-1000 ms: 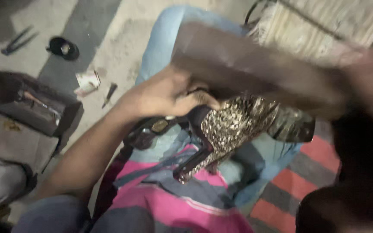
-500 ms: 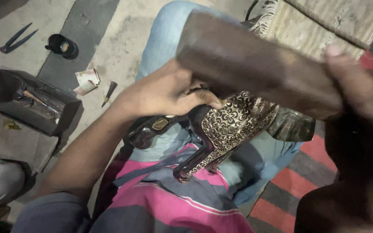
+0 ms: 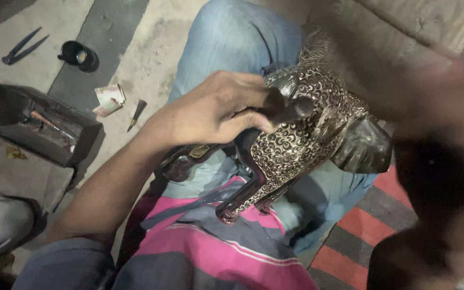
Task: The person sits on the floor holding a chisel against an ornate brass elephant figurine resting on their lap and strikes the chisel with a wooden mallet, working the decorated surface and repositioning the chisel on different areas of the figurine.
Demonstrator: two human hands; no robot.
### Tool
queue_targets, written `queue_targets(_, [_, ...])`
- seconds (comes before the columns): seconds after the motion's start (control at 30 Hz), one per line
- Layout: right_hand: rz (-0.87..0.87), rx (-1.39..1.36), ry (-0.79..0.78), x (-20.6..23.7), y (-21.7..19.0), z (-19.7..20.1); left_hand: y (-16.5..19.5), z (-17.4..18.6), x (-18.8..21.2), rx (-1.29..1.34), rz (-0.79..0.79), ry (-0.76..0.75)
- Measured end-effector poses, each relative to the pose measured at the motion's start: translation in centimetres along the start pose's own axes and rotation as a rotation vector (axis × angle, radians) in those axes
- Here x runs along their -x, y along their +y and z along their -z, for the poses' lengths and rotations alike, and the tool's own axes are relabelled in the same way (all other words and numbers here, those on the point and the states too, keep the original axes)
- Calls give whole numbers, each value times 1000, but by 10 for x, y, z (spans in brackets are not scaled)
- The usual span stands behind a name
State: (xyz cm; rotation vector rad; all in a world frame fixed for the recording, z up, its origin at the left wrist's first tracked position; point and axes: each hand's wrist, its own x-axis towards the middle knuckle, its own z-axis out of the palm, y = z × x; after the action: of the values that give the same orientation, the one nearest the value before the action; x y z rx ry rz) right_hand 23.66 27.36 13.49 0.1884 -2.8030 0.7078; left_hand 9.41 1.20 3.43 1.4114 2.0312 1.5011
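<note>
A dark carved animal figurine (image 3: 302, 145), covered in curled silvery metal inlay, rests on my lap over blue jeans and a pink striped cloth. My left hand (image 3: 216, 110) lies on top of it, fingers shut around a short dark rod (image 3: 288, 106) pressed against the inlaid body. My right hand (image 3: 457, 86) is a blur at the upper right, gripping a thick brown wooden block (image 3: 382, 70) that smears across the space above the figurine. Motion blur hides the block's outline and the right hand's fingers.
On the concrete floor at left stand a dark open box of tools (image 3: 44, 126), pliers (image 3: 22, 47), a black round cup (image 3: 79, 55), folded paper (image 3: 108, 99) and a small pointed tool (image 3: 137, 114). A red striped mat (image 3: 388, 215) lies at right.
The wooden block, sharp above the figurine half a second ago, is now a blur at the upper right. The figurine sits higher and more upright under my left hand.
</note>
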Motion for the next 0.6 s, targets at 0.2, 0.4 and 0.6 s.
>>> queue_targets(0.2, [1, 5, 0, -4, -5, 2, -4, 2, 6, 26, 154, -110])
queue_targets(0.4, [-4, -7, -1, -3, -4, 1, -4, -1, 13, -46, 256, -141])
queue_targets(0.6, [1, -6, 5, 1, 0, 2, -1, 0, 5, 32, 92, -27])
